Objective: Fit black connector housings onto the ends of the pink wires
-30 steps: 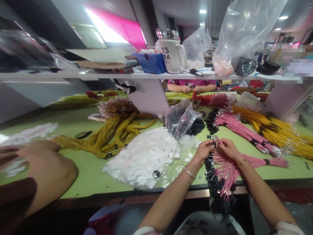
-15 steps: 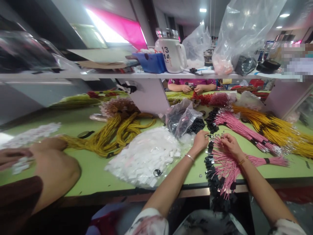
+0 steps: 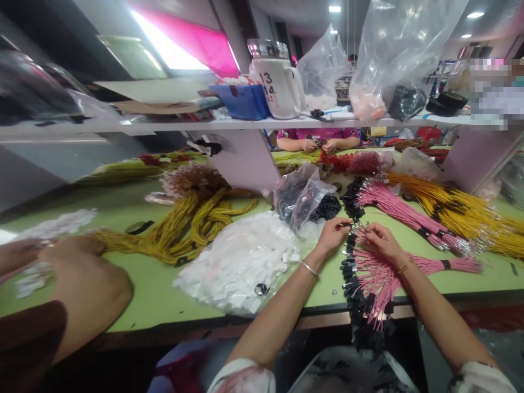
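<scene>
My left hand [image 3: 334, 234], with a bracelet at its wrist, is closed in a pinch on a small black connector housing at its fingertips. Just to its right, my right hand [image 3: 381, 241] pinches the silvery terminal end of a pink wire; the fingers partly cover it. The two sets of fingertips are close together. Below them fans out a bundle of pink wires [image 3: 379, 278], many ending in black connector housings [image 3: 351, 273] that hang over the table edge. A heap of loose black housings [image 3: 327, 208] lies beyond my left hand, beside a clear plastic bag [image 3: 301, 194].
A bag of white connectors [image 3: 241, 262] lies left of my arms. Yellow-green wires [image 3: 180, 229] and orange wires [image 3: 446, 204] flank the workspace. A co-worker's arm [image 3: 94, 284] reaches in at left; another person [image 3: 319, 139] sits opposite. A shelf [image 3: 164, 126] crosses above, holding a mug [image 3: 278, 90].
My right hand has moved slightly left, bringing its fingertips nearer my left hand. The camera view has shifted a little. The co-worker's hands at left have moved slightly.
</scene>
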Available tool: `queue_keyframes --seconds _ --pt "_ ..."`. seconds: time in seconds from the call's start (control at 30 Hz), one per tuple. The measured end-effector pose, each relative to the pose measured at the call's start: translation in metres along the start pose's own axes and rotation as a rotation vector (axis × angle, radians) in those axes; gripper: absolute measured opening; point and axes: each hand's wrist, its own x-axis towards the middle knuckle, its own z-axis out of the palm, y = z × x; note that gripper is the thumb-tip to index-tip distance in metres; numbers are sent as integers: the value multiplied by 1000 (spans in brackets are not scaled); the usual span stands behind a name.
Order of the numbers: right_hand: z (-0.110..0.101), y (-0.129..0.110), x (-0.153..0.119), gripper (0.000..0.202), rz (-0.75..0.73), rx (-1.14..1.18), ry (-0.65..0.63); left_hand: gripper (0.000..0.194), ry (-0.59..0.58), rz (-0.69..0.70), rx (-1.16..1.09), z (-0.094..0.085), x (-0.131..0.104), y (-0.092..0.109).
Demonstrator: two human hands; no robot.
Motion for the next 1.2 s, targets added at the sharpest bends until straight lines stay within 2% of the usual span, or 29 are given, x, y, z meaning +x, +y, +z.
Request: queue_keyframes --seconds 0.1,0.17,0.27,0.37,0.53,0.67,0.9,1.07,1.2 --pt "1 1 0 33 -3 -5 -4 39 -95 -100 -280 2 -12 10" --pt "2 2 0 34 10 -2 12 39 -115 -172 -398 4 -18 15" --pt "2 5 1 34 4 -45 49 30 -109 -292 -489 6 -25 20" --pt "2 7 2 32 4 -83 69 32 -129 -375 -506 6 -30 21" --pt "3 4 1 22 -12 -147 66 29 -124 -354 -580 7 -34 17" --pt "4 3 1 17 -30 -191 65 24 -116 -405 -602 8 -34 15" --pt "4 2 0 13 -31 -244 77 33 -119 -428 -645 5 -36 17" --pt "7 0 -2 10 -65 -272 65 38 -65 -402 -617 6 -39 16" --pt "7 2 -2 10 -62 -283 83 40 -74 -379 -583 10 -40 16"
